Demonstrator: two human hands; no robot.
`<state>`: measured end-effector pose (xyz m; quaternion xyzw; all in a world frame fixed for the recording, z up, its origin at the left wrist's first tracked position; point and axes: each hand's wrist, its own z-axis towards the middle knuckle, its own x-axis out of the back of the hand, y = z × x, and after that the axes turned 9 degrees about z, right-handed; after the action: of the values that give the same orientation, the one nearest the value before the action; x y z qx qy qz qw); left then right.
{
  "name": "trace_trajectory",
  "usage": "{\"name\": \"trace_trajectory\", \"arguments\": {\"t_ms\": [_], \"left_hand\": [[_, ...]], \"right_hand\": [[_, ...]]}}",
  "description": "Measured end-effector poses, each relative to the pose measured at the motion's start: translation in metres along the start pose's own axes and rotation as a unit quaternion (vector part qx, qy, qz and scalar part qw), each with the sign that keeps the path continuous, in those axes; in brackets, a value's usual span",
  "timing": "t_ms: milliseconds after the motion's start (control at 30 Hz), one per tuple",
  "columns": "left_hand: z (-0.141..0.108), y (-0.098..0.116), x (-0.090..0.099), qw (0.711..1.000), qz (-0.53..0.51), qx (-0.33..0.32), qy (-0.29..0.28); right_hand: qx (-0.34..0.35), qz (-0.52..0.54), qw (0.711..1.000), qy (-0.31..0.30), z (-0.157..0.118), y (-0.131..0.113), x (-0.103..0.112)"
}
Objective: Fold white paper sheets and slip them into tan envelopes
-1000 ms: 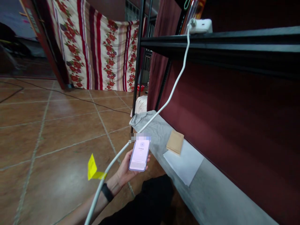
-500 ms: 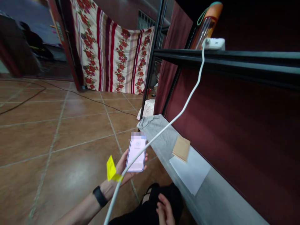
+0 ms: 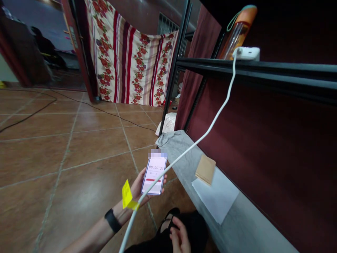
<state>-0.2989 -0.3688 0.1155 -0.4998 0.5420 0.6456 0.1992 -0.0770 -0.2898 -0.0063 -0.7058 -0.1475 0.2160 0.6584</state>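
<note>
Purple-edged phone (image 3: 155,173) face-up across fingers (image 3: 165,179) of the left hand (image 3: 136,187)

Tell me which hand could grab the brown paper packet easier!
Probably the right hand: it looks free, hovering near the legs on the side toward the brown packet. The left hand is holding the phone.

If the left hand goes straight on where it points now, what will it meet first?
Probably the grey surface, past the phone in the left hand. The white cable also crosses that way; its depth is unclear, so it might come first.
</note>
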Motion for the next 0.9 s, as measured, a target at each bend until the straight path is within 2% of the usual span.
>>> {"name": "trace_trajectory", "arguments": {"t_ms": [133, 200, 300, 400, 467, 567, 700, 767, 900], "left_hand": [[0.007, -0.01, -0.013, 0.999, 0.029, 0.016, 0.02], [0.009, -0.019, -0.019, 0.999, 0.034, 0.034, 0.019], [0.011, -0.038, -0.025, 0.997, 0.038, 0.064, 0.014], [0.014, -0.058, -0.029, 0.994, 0.028, 0.103, -0.006], [0.017, -0.07, -0.032, 0.992, 0.015, 0.126, -0.014], [0.021, -0.087, -0.038, 0.988, 0.02, 0.153, -0.009], [0.024, -0.106, -0.047, 0.984, 0.037, 0.172, 0.013], [0.025, -0.117, -0.052, 0.983, 0.043, 0.177, 0.026], [0.03, -0.143, -0.062, 0.979, 0.064, 0.187, 0.047]], "right_hand": [[-0.003, 0.029, 0.999, 0.016, 0.01, -0.002, 0.011], [-0.023, 0.033, 0.999, -0.004, 0.018, -0.01, 0.018], [-0.015, 0.041, 0.999, 0.001, 0.027, -0.033, 0.025], [0.003, 0.051, 0.997, 0.061, 0.033, -0.061, 0.025], [0.004, 0.052, 0.996, 0.077, 0.037, -0.077, 0.024], [0.012, 0.068, 0.994, 0.081, 0.043, -0.094, 0.023], [0.023, 0.112, 0.991, 0.064, 0.048, -0.104, 0.022], [0.006, 0.134, 0.989, 0.06, 0.049, -0.105, 0.023], [-0.005, 0.149, 0.984, 0.103, 0.049, -0.103, 0.038]]}}
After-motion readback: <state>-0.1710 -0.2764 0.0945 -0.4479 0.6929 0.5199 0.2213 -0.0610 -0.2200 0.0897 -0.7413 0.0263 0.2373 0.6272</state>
